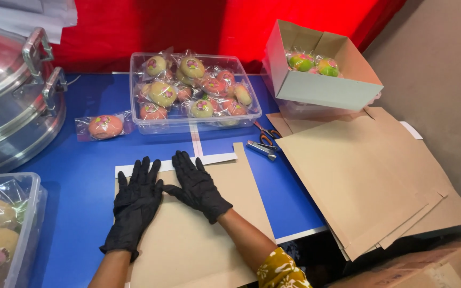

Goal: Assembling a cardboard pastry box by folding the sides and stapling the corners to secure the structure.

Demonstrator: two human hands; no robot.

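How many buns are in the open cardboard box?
2 show: a green bun and a yellow-green bun, side by side inside the cardboard box. Its front wall may hide more.

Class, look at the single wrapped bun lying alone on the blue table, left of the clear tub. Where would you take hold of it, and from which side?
Grip the wrapped bun across its round middle, coming straight down from above. It lies flat and apart from the clear tub, so top access looks free; the loose wrapper ends would probably slip or tear.
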